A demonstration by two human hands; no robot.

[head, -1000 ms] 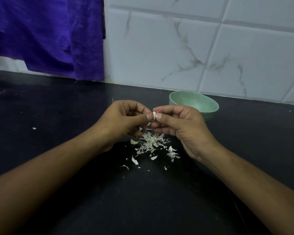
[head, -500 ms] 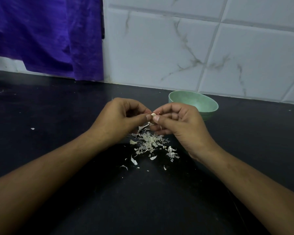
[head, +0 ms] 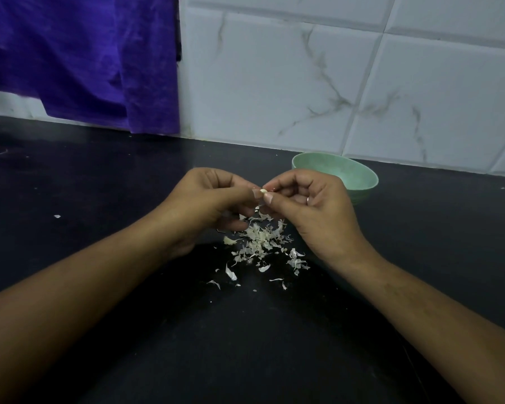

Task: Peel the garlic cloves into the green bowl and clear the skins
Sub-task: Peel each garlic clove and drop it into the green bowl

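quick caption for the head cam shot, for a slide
Left hand and right hand pinch a garlic clove over a pile of skins on the black counter, green bowl behind.

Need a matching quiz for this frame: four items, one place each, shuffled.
1 garlic clove
2 green bowl
3 skins
4 purple cloth

A heaped on the black counter
B pinched between left hand and right hand
C hanging at the wall, far left
D behind the right hand

Pairs: 1-B, 2-D, 3-A, 4-C
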